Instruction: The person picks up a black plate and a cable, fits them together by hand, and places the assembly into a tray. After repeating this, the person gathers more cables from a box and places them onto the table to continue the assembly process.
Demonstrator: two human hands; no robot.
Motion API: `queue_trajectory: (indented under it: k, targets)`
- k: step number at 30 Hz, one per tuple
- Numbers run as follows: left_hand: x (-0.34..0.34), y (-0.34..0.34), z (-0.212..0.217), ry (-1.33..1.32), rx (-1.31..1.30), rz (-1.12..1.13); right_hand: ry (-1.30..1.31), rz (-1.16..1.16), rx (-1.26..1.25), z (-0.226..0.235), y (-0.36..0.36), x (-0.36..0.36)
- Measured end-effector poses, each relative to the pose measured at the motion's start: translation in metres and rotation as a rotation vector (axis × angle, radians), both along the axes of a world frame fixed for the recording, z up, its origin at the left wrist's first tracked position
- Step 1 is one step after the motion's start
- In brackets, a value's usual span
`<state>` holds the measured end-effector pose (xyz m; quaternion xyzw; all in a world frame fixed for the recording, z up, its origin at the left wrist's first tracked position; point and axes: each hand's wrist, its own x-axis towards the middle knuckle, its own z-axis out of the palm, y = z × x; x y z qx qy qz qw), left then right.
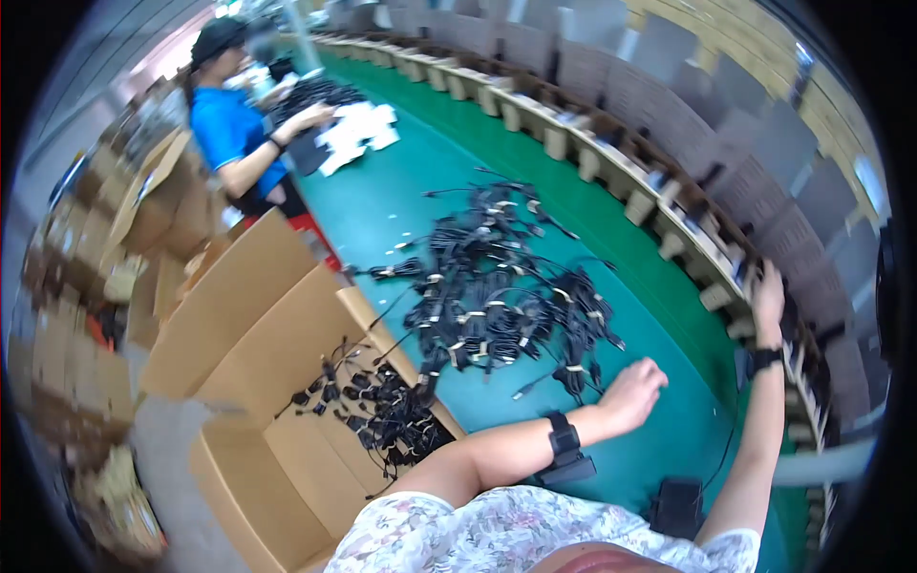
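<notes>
A large pile of bundled black cables [497,296], tied with pale ties, lies on the green table. Just right of its near end, my left hand [634,393] hangs over the tabletop with curled fingers and nothing visible in them. On the far right, my right hand [767,298] reaches to the edge of a long row of open cartons [755,196]. Its fingers are bent around something dark at a carton's opening, too blurred and covered to name. Each wrist wears a black band with a small device.
A big open cardboard box [315,458] with more black cables [387,411] stands at the table's left edge. Farther up, a person in a blue shirt [224,129] handles white sheets [358,134]. A black case [676,508] with a cord lies near my body. Stacked cartons [72,353] fill the left.
</notes>
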<state>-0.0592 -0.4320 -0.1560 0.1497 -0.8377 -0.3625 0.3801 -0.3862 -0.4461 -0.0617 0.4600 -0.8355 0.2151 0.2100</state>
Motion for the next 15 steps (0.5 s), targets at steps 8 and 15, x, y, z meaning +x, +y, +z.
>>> queue_trajectory:
  k: [8,15]
  targets:
    - [0.004,-0.013,0.011,-0.052,-0.062,-0.040,0.191,-0.184,0.183,0.000,-0.025,0.010]
    - [-0.002,-0.006,0.009,-0.088,-0.051,-0.082,-0.196,-0.189,0.473,0.052,-0.012,0.002]
